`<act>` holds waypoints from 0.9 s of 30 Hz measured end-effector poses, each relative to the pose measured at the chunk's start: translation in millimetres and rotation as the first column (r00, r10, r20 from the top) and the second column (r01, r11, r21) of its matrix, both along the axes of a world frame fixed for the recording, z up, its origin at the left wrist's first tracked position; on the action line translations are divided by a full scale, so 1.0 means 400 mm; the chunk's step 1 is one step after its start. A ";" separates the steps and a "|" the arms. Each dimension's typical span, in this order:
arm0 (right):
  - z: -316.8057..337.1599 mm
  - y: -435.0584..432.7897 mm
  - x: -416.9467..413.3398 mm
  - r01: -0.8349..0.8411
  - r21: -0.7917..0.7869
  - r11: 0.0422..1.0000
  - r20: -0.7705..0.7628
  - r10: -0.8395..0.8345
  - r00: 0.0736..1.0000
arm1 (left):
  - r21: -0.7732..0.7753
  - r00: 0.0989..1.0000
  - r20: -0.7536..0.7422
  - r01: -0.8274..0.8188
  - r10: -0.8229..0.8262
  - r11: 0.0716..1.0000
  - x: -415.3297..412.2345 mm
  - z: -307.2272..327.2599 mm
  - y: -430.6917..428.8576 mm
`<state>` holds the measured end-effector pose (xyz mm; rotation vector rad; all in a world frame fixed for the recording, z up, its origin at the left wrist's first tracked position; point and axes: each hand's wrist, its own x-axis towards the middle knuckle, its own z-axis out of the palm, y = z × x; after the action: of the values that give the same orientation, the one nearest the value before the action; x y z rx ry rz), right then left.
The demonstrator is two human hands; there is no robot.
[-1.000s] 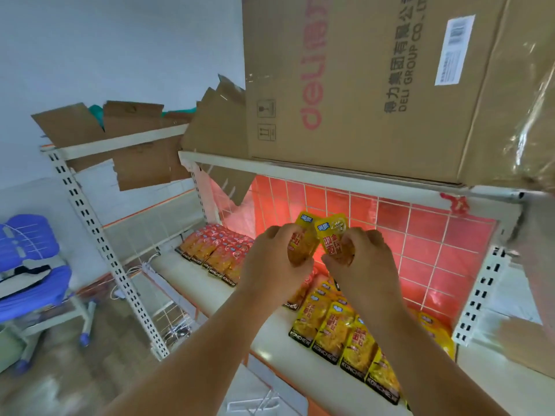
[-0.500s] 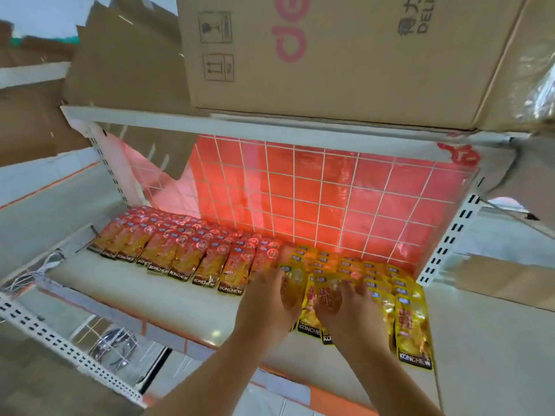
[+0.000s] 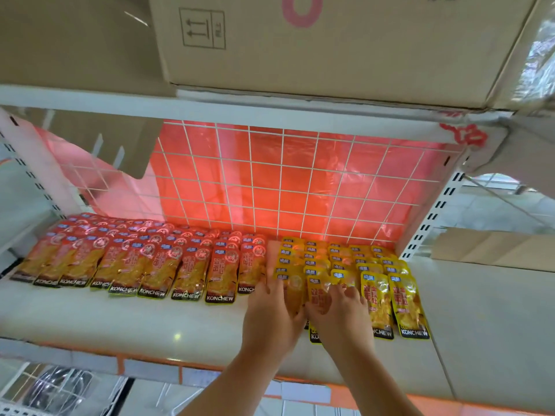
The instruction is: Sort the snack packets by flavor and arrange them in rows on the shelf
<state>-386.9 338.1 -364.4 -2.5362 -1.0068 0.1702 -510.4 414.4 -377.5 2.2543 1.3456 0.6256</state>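
While glossy yellow packets overlap in rows, left hand and right hand press them flat-fingered.

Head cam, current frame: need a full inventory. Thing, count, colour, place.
red snack packets: many, overlapping rows, left and middle of the shelf
yellow snack packets: many, overlapping rows, directly right of the red ones
shelf: one, white, carries all packets
wire grid: one, white, back of the shelf
plastic sheet: one, red, behind the grid
cardboard boxes: at least two, brown, on the level above
flat cardboard: one, brown, far right, beyond the shelf upright
left hand: fingers flat on the leftmost yellow packets
right hand: fingers spread on the neighbouring yellow packets
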 end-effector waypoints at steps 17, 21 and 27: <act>-0.024 0.017 0.005 -0.032 -0.020 0.999 0.019 0.032 0.999 | 0.041 0.998 -0.009 0.057 -0.056 0.998 -0.027 -0.019 0.009; -0.025 0.018 0.009 -0.033 -0.014 0.999 0.008 0.034 0.999 | 0.033 0.998 -0.003 0.063 -0.063 0.997 -0.027 -0.016 0.009; -0.027 0.013 0.009 -0.035 0.044 0.998 -0.015 0.035 0.999 | 0.018 0.998 0.016 0.064 -0.064 0.998 -0.027 -0.015 0.008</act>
<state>-383.3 343.3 -375.4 -2.4751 -1.0379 0.1757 -521.4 417.4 -383.6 2.2913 1.2593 0.6349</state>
